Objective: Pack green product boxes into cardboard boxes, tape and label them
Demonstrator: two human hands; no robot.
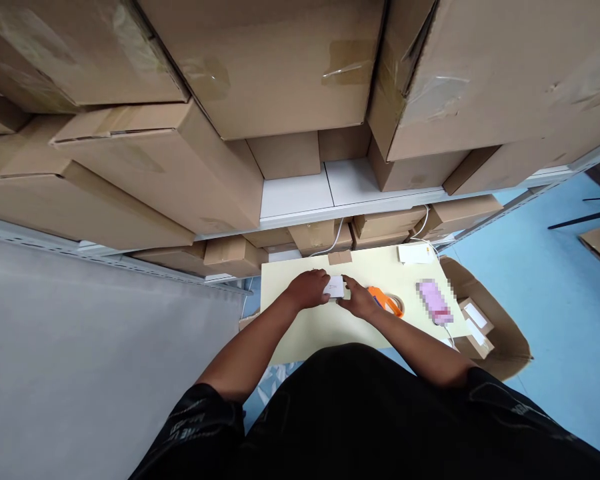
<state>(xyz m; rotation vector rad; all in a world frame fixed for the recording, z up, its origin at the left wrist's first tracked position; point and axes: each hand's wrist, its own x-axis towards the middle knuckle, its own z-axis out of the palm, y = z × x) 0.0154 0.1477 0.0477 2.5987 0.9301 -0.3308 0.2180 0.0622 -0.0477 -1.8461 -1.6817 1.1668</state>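
A small white box (335, 287) with faint dark print on top is held over the pale yellow table (305, 333). My left hand (309, 289) grips its left side, fingers over the far edge and thumb at the near edge. At the right edge, my right hand (359, 298) has its forefinger and thumb curved around the corners. Close beside my right wrist lies an orange tape dispenser (379, 298) with a roll of tape (396, 305), partly covered by the forearm. What the box contains is hidden.
A blurred pink phone-like object (434, 301) with a cable lies at right, below a white box (414, 253). A brown cardboard piece (340, 257) sits at the back edge. Shelves (300, 200) of cartons rise ahead. An open carton (505, 333) holding small boxes stands right of the table.
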